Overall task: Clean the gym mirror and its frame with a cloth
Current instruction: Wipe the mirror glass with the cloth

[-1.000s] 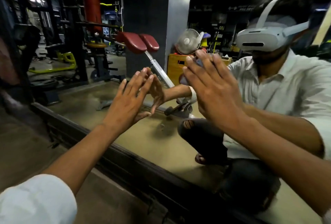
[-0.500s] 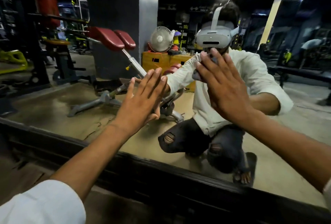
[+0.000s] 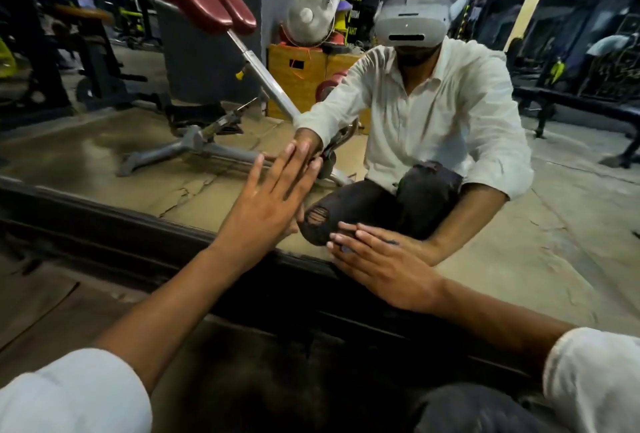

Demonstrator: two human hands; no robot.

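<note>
Left hand point(image 3: 273, 197) is spread flat against the mirror point(image 3: 166, 169), fingers straight and pointing up. On my feed it meets its own reflection fingertip to fingertip. Right hand point(image 3: 384, 268) sits lower and to the right, fingers straight and close together, pressed flat where the glass meets the frame point(image 3: 104, 224). I can make out only a bluish sliver of the cloth point(image 3: 347, 248) between those fingers; the rest is hidden under the hand.

The frame is a dark bar along the mirror's bottom edge, passing below the left hand and under the right. Both forearms are bare, with a white sleeve point(image 3: 69, 394) at each lower corner of my view.

In the glass I see the person crouching in a white shirt point(image 3: 433, 114), a white headset point(image 3: 410, 22) and dark trousers point(image 3: 363, 204) torn at the knee. Behind that reflection stands a bench point(image 3: 207, 6) with red pads on a grey stand. Just right of it is a fan point(image 3: 310, 15) above a yellow box point(image 3: 298, 76). The floor point(image 3: 519, 242) in the reflection is tan and cracked.
</note>
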